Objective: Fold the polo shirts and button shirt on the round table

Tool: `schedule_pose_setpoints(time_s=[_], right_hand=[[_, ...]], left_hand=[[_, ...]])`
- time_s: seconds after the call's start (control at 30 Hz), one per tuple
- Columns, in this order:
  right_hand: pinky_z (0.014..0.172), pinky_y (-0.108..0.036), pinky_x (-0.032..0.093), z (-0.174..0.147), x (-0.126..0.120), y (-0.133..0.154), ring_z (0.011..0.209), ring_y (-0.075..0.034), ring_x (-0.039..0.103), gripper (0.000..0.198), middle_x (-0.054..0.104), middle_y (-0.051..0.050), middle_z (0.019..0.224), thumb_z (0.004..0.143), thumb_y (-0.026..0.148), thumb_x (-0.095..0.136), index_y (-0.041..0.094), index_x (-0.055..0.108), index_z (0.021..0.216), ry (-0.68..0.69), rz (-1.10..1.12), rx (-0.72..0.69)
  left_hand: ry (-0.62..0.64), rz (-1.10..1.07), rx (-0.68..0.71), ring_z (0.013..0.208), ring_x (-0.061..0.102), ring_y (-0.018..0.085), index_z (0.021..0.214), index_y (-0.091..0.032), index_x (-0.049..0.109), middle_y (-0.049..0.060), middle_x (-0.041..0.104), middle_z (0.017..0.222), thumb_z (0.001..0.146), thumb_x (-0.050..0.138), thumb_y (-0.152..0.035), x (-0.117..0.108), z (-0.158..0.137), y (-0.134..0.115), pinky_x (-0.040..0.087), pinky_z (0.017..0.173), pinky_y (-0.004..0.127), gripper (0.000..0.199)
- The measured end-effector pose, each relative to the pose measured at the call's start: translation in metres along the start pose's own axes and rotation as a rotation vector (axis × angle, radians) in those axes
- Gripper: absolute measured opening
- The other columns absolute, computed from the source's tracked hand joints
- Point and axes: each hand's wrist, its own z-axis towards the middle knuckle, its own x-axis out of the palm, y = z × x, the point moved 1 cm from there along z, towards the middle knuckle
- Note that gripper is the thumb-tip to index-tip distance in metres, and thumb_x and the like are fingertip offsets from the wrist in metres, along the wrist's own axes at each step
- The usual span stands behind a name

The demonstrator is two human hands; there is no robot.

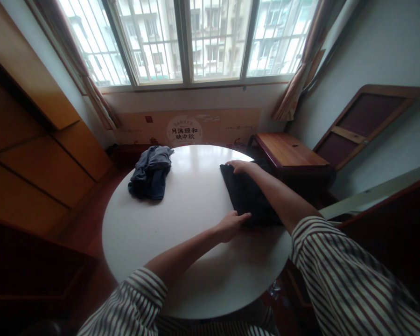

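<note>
A black folded garment (pixel 254 198) lies on the right side of the white round table (pixel 189 219), its right part reaching the table's edge. My left hand (pixel 232 226) grips its near left corner, thumb on top and the other fingers partly hidden. At the far left corner, my right hand (pixel 238 166) has its fingers closed over the cloth, with my forearm passing above the garment. What kind of garment it is, I cannot tell. Across the table to the left sits a loose heap of grey and dark blue clothes (pixel 152 172), apart from both hands.
Beyond the table's right back edge stands a small wooden table (pixel 290 149), with a wooden framed panel (pixel 364 121) leaning behind it. A printed cardboard sheet (pixel 213 126) lines the wall under the barred window (pixel 217 42). Wooden cabinets (pixel 38 163) stand on the left.
</note>
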Motion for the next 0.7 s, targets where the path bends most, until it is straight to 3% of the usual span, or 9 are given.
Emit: schedule_pose_setpoints(time_s=[0.27,0.43,0.7], right_hand=[[0.081,-0.026,0.051,-0.004,0.001,-0.015,0.102,-0.025,0.063,0.043,0.064,-0.011,0.117,0.060,0.005,0.067,0.017,0.069,0.102,-0.019,-0.028,-0.022],[0.070,-0.026,0.049,-0.007,-0.002,-0.022,0.085,-0.022,0.063,0.046,0.068,-0.007,0.101,0.064,0.006,0.062,0.017,0.063,0.108,-0.069,0.034,-0.058],[0.081,-0.032,0.048,0.006,-0.002,-0.026,0.093,-0.025,0.064,0.035,0.070,-0.008,0.101,0.075,0.010,0.055,0.021,0.063,0.107,-0.274,0.143,-0.164]], left_hand=[[0.011,-0.005,0.001,0.065,0.074,0.022,0.105,-0.005,0.065,0.013,0.075,0.079,0.095,0.057,-0.022,0.002,0.002,0.000,0.060,0.063,0.032,0.022],[-0.006,-0.007,-0.008,0.066,0.074,0.022,0.106,-0.005,0.065,0.014,0.075,0.081,0.094,0.058,-0.022,0.004,0.000,-0.001,0.060,0.065,0.033,0.022],[-0.010,0.112,0.007,0.062,0.072,0.021,0.099,-0.007,0.066,0.012,0.074,0.073,0.094,0.062,-0.030,0.003,-0.001,-0.005,0.060,0.066,0.032,0.024]])
